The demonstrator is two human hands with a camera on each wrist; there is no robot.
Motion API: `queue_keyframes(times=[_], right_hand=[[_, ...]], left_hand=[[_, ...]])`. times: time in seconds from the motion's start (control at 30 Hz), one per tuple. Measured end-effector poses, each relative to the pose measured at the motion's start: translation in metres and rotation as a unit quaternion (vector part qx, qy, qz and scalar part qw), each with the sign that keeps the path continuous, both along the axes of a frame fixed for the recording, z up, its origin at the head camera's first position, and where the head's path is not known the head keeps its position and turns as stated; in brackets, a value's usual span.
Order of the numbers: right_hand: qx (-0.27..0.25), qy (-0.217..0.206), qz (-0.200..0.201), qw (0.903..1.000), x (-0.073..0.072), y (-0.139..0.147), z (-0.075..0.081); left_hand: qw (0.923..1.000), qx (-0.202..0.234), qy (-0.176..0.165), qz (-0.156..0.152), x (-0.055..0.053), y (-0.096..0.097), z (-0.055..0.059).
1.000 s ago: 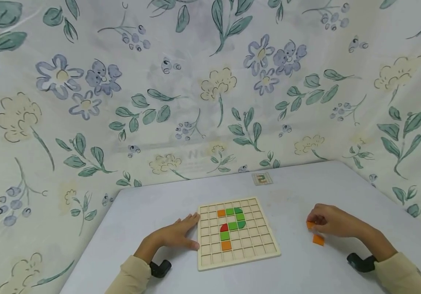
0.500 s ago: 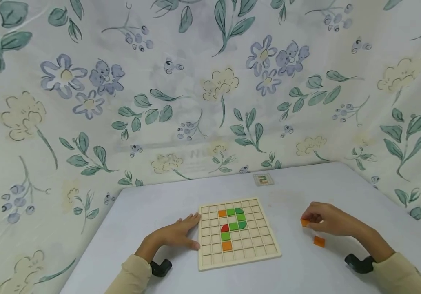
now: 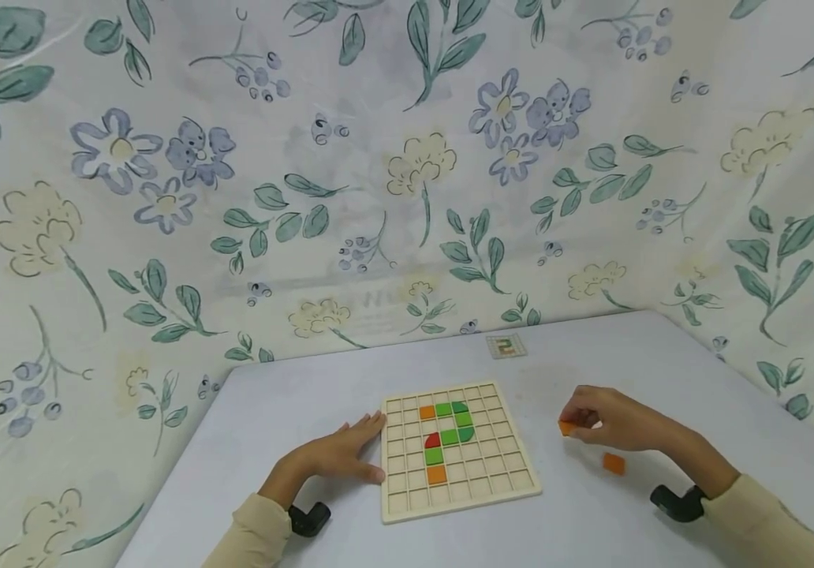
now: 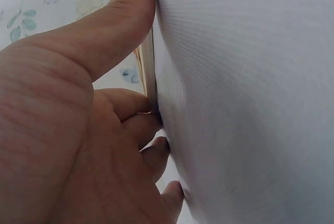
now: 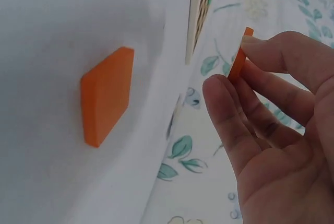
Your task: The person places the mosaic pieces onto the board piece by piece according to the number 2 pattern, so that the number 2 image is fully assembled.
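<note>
A wooden grid board (image 3: 481, 473) lies on the table, with green, orange and red tiles set in a winding line of its cells. Against its left edge rests my left hand (image 3: 339, 456), fingers extended; in the left wrist view the thumb and fingertips touch the board's side (image 4: 150, 72). My right hand (image 3: 613, 422) is off the board's right side, above the table, pinching an orange square tile (image 5: 240, 59) between thumb and fingers. Another orange square tile (image 3: 614, 464) lies flat on the table below that hand, seen close in the right wrist view.
A small pattern card (image 3: 506, 345) lies near the table's back edge, behind the board. The white table (image 3: 322, 379) meets a floral curtain (image 3: 378, 197) at the back and sides. Each wrist carries a black camera mount (image 3: 677, 502).
My right hand has moved left toward the board, carrying the pinched orange tile away from the other one. The left hand and the board have stayed in place.
</note>
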State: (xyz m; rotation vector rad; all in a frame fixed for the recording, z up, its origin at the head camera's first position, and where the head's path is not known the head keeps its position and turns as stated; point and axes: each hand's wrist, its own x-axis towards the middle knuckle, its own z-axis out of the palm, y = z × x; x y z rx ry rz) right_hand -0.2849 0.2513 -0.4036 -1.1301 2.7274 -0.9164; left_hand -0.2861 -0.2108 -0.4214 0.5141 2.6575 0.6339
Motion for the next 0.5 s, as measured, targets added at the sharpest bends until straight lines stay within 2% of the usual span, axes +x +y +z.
queue_keyframes(times=[0.23, 0.5], right_hand=[[-0.008, -0.015, 0.040, 0.9991, 0.000, -0.014, -0.003], [-0.003, -0.012, 0.043, 0.9990, -0.006, -0.034, -0.004]], left_hand=[[1.0000, 0.000, 0.000, 0.000, 0.000, -0.002, -0.001], [1.0000, -0.001, 0.001, 0.001, -0.002, 0.001, 0.000]])
